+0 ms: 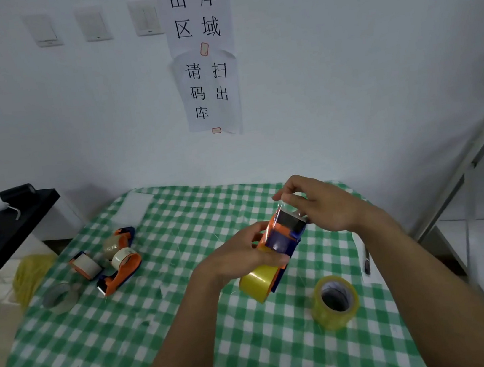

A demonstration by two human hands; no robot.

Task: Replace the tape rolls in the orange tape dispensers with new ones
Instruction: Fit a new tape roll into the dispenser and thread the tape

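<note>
The left hand (pixel 244 256) grips the orange and blue tape dispenser (pixel 286 234), fingers and thumb closed on its sides, and holds it above the green checked tablecloth (pixel 193 330), a little right of centre. A yellow tape roll (pixel 259 283) sits in the dispenser's lower end, just below that hand. The right hand (pixel 323 207) pinches the clear tape end (pixel 280 209) between thumb and forefinger just above the dispenser's upper end, its other fingers loosely bent. The film is nearly see-through and its edges are hard to trace; the dispenser's far side is hidden. Both forearms reach in from the bottom edge, the right wrist bent inward. A spare yellow tape roll (pixel 335 301) rests on the cloth beside the right forearm, and more orange dispensers (pixel 119 270) lie clustered at the left.
</note>
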